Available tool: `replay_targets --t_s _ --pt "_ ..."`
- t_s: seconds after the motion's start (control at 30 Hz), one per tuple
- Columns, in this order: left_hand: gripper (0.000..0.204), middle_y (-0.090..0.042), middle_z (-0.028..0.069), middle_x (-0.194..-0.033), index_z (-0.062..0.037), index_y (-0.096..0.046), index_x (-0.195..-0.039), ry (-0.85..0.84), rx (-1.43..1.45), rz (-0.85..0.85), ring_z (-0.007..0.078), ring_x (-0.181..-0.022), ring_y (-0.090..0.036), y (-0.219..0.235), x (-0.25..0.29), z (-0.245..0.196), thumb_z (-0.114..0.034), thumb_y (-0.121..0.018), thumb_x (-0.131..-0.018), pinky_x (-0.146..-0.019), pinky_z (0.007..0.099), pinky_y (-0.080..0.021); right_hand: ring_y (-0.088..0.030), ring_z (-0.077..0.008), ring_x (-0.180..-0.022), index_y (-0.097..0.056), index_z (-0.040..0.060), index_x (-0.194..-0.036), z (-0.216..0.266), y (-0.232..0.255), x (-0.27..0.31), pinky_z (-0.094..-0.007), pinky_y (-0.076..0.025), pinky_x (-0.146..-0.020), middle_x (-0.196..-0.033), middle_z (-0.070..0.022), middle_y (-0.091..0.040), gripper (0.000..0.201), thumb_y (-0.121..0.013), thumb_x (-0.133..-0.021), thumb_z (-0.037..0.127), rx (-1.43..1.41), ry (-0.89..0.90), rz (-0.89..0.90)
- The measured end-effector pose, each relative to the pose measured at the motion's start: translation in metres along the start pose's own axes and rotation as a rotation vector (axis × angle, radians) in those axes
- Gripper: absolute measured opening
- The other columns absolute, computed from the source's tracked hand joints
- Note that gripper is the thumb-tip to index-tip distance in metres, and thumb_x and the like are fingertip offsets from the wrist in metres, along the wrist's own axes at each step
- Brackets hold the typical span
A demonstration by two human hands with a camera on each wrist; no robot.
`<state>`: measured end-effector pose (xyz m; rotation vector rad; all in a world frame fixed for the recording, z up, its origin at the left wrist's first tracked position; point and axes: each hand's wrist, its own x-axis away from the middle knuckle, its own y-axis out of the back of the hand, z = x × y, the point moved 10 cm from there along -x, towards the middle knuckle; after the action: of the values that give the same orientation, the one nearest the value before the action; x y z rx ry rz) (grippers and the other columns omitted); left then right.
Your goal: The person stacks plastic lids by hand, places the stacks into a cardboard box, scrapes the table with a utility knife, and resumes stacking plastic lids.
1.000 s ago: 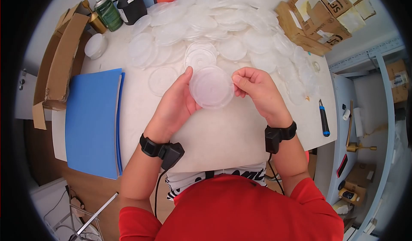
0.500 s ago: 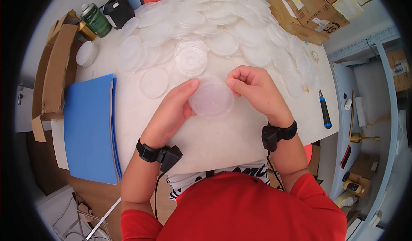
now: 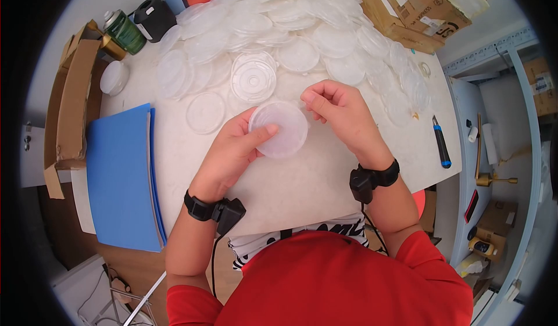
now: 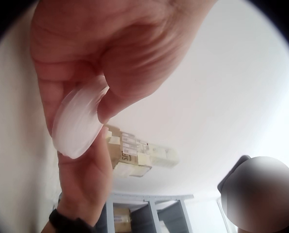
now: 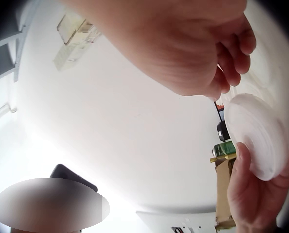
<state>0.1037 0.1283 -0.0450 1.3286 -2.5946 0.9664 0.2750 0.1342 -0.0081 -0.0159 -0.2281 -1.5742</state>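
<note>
Left hand (image 3: 228, 154) pinches lid (image 3: 285, 129) above bench (image 3: 290, 189), apparently for steadiness. Right hand (image 3: 349, 118), just beside, has curled fingers, visibly empty.

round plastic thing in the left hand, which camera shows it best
The head view: the round plastic thing is nearly face-on, with only the left hand covering one side. The left wrist view shows it slanted, partly hidden; the right wrist view, as an oval.
</note>
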Motion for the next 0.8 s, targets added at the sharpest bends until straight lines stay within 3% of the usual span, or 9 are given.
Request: replay_targets --t_s 0.03,0.1,0.33,0.43,0.5,0.73,0.8 --pt "0.047 -0.067 0.0079 -0.129 0.0023 -0.054 -0.141 0.001 -0.001 0.001 0.0153 -0.116 -0.065 0.0 0.0 0.0 -0.016 -0.068 -0.1 -0.101 0.0324 -0.053 -0.06 -0.0066 -0.081 -0.073 -0.0006 -0.105 -0.002 0.001 0.0 -0.0234 -0.049 -0.074 -0.089 0.0007 -0.069 0.021 -0.072 -0.098 0.02 -0.062 -0.022 -0.005" --pt "0.042 -0.069 0.0044 -0.12 -0.0002 -0.058 -0.137 -0.047 0.014 -0.027 0.0097 -0.106 -0.065 0.002 0.0 -0.005 -0.019 -0.067 -0.1 -0.088 0.0261 -0.053 -0.061 -0.007 -0.083 -0.073 -0.001 -0.106 0.0 -0.003 0.001 -0.0237 -0.05 -0.075 -0.091 -0.0003 -0.07 0.023 -0.073 -0.097 0.02 -0.107 -0.017 0.049" --pt "0.043 -0.069 0.0054 -0.122 0.0 -0.058 -0.137 -0.068 -0.007 -0.01 0.0103 -0.108 -0.065 0.003 -0.001 -0.005 -0.019 -0.068 -0.101 -0.088 0.0252 -0.053 -0.067 -0.0094 -0.087 -0.073 -0.0038 -0.109 -0.006 -0.019 0.007 -0.0247 -0.053 -0.08 -0.097 -0.006 -0.074 0.027 -0.078 -0.093 0.016 -0.199 -0.104 0.189" --pt "0.043 -0.068 0.0063 -0.125 0.0003 -0.057 -0.138 -0.063 -0.009 0.002 0.012 -0.111 -0.065 -0.001 -0.001 -0.007 -0.019 -0.068 -0.101 -0.092 0.0265 -0.053 -0.067 -0.0097 -0.085 -0.073 -0.0032 -0.108 -0.008 -0.018 0.006 -0.025 -0.053 -0.08 -0.095 -0.0051 -0.074 0.025 -0.078 -0.093 0.017 -0.188 -0.107 0.184" --pt "0.048 -0.066 0.011 -0.132 0.0034 -0.053 -0.141 -0.046 -0.006 -0.013 0.0184 -0.119 -0.065 -0.001 0.0 -0.006 -0.017 -0.068 -0.1 -0.102 0.0343 -0.054 -0.066 -0.0096 -0.085 -0.073 -0.0031 -0.107 -0.005 -0.016 0.006 -0.025 -0.053 -0.079 -0.095 -0.005 -0.074 0.024 -0.077 -0.094 0.017 -0.182 -0.097 0.165" --pt "0.043 -0.067 0.0116 -0.129 0.004 -0.055 -0.138 -0.026 -0.124 -0.005 0.0206 -0.117 -0.067 -0.003 0.003 -0.008 -0.013 -0.067 -0.1 -0.096 0.0366 -0.058 -0.063 -0.0091 -0.08 -0.073 -0.0023 -0.106 -0.006 -0.01 0.0 -0.0251 -0.052 -0.073 -0.092 -0.0028 -0.072 0.024 -0.075 -0.096 0.02 -0.227 -0.047 0.128" --pt "0.044 -0.068 0.0128 -0.127 0.0045 -0.055 -0.137 -0.051 -0.11 -0.055 0.0232 -0.109 -0.072 0.006 0.002 -0.011 -0.012 -0.067 -0.099 -0.091 0.0328 -0.062 -0.063 -0.0094 -0.079 -0.074 -0.0019 -0.106 -0.004 -0.001 -0.005 -0.0248 -0.051 -0.073 -0.091 -0.0032 -0.072 0.025 -0.075 -0.095 0.02 -0.145 -0.02 0.059"
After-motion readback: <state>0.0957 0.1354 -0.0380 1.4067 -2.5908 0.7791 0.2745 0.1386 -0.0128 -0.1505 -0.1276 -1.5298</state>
